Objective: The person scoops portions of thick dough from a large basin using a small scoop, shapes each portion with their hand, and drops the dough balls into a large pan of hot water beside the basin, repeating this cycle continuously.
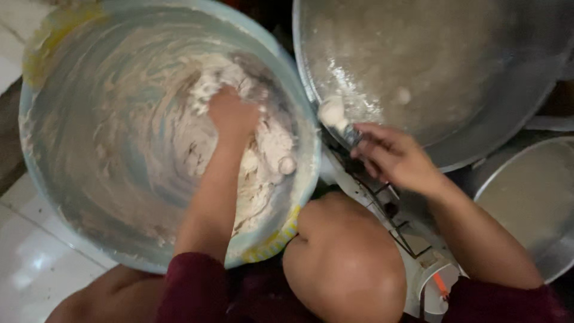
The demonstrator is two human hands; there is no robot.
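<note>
Head view: left hand [232, 113] buried in dough [263, 149], grip unclear; right hand [394, 157] pinching dough ball [332, 112] at metal tray [466, 72] rim — ball could slip off.

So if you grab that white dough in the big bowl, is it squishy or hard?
Probably squishy and sticky: the dough looks lumpy and smears coat the bowl wall. It would likely sag and cling, since the left hand presses into it. The lump looks fairly heavy.
</note>
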